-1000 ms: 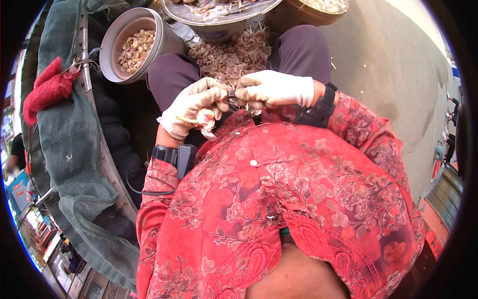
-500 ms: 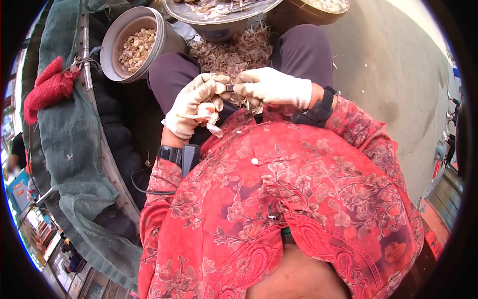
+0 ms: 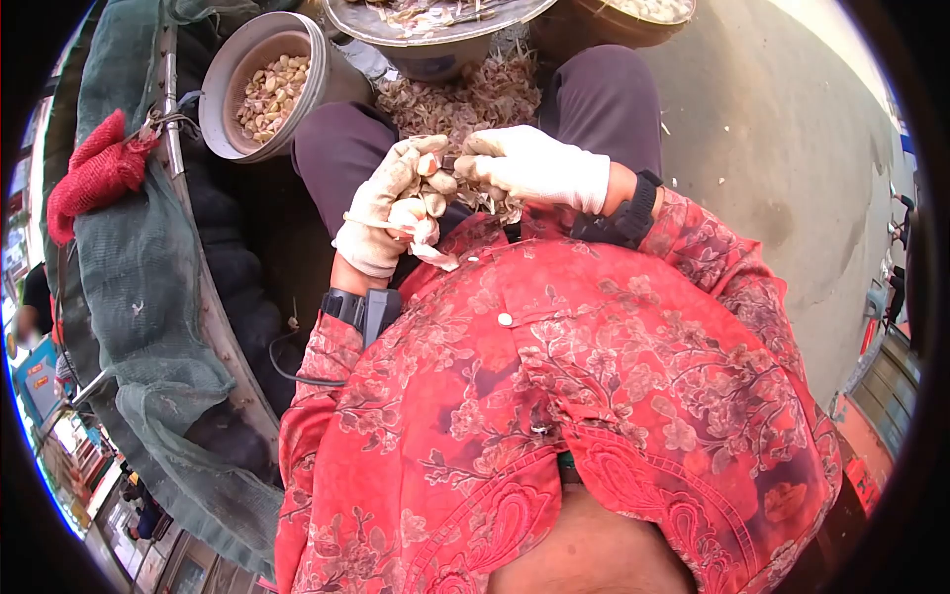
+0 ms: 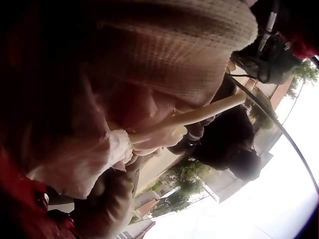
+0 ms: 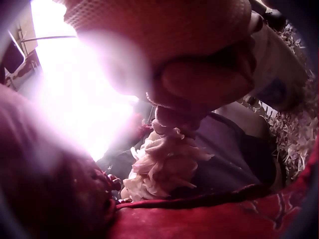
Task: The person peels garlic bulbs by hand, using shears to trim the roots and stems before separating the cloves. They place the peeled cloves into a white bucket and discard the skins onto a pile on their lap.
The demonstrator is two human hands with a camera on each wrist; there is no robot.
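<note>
"Where is the garlic bulb (image 3: 408, 215)?"

"Near the middle of the head view, left of centre. The left hand (image 3: 381, 213) is curled round it, the pale stem (image 4: 199, 113) sticking out past the glove; loose skin (image 4: 82, 162) hangs from the bulb in the left wrist view."

"And at that hand's fingertips?"

"A small clove (image 3: 427, 164), pinched there, partly reddish."

"What about the right hand (image 3: 539, 168)?"

"Just beside the left, fingers bent and clamped on a small dark piece (image 3: 449, 162). I can't tell its full shape."

"What lies around them?"

"Papery peelings (image 3: 445, 107) heap between the knees, above the hands. Upper left, a bucket (image 3: 210, 111) holds cloves. At the top centre a wide basin (image 3: 435, 40) carries more skins, and right of it a brown container (image 3: 628, 32) holds whitish pieces. A red mesh bag (image 3: 99, 180) hangs at far left."
</note>
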